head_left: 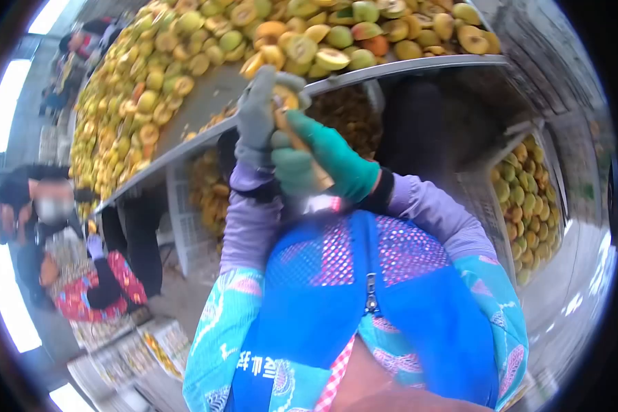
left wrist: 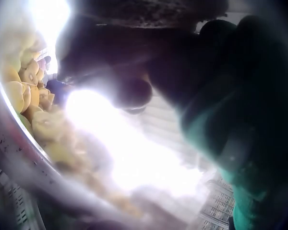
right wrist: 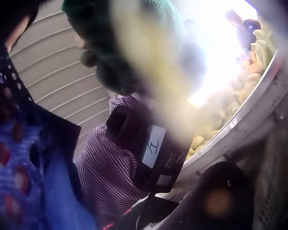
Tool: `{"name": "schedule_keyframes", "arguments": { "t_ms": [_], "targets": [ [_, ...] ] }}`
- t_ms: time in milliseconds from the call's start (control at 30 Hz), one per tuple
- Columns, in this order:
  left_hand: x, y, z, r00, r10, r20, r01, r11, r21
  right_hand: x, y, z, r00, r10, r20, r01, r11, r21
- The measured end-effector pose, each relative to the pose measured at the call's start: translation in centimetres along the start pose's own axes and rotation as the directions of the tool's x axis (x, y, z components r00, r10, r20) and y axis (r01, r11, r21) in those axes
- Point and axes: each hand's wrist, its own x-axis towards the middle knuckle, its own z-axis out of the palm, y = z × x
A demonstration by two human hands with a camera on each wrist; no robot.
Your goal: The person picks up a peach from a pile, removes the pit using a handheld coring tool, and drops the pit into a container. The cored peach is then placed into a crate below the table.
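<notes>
In the head view my left hand [head_left: 257,113], in a grey glove, holds a piece of yellow peach-like fruit [head_left: 286,97] in front of my chest. Against it, my right hand [head_left: 329,152], in a green glove, grips a long tan tool with a wood-like handle [head_left: 299,137]. The tool's working end is hidden by the fruit and fingers. A blurred pale-yellow length of the tool [right wrist: 149,52] crosses the right wrist view. The green-gloved hand [left wrist: 221,105] looms dark at the right of the left wrist view. Both hands meet just at the metal table edge [head_left: 405,66].
Halved yellow-green fruit [head_left: 185,41] lies heaped on the metal table. Below it, a white crate [head_left: 182,226] holds fruit pieces. Whole fruit [head_left: 529,199] fills a crate at my right. At left sits another person in a red patterned garment [head_left: 103,292].
</notes>
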Motion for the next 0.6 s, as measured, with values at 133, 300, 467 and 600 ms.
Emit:
{"name": "schedule_keyframes", "arguments": {
  "t_ms": [133, 300, 467, 600],
  "targets": [
    [-0.5, 0.2, 0.0, 0.999, 0.028, -0.022, -0.029, 0.997, -0.075, -0.1, 0.0, 0.6, 0.992, -0.003, 0.125, 0.004, 1.000, -0.007],
    [-3.0, 0.3, -1.2, 0.975, -0.095, -0.199, 0.020, 0.936, -0.350, 0.9, 0.8, 0.4, 0.971, 0.091, 0.222, -0.104, 0.993, 0.049],
    [-6.0, -0.1, -7.1, 0.929, -0.159, -0.334, -0.026, 0.873, -0.487, 2.0, 2.4, 0.5, 0.957, 0.219, 0.192, -0.235, 0.970, 0.064],
    [-7.1, 0.4, -16.3, 0.839, 0.092, -0.537, 0.311, 0.729, 0.610, 0.7, -1.2, -6.3, 0.941, 0.105, -0.321, -0.098, 0.994, 0.039]
  ]
}}
